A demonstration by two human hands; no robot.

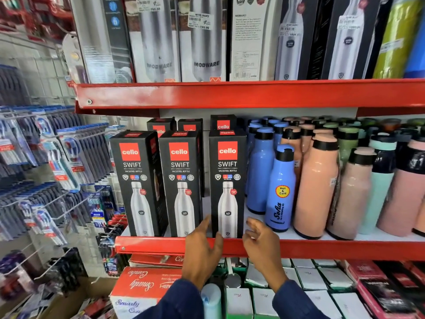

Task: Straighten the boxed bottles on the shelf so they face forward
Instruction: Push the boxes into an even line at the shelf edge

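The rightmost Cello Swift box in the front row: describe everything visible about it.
The rightmost box is tall black card with a red Cello logo, "SWIFT" and a steel bottle picture. It stands upright, facing forward, at the shelf lip. Left hand fingers touch its lower left edge; right hand is open just beside it.

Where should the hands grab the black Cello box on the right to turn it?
Probably by its two narrow sides near the bottom, coming straight in from the front. The right Cello box is tall and slim, with a gap on each side. The left hand and right hand are open at its base, one on either side, so a low squeeze should keep it from tipping.
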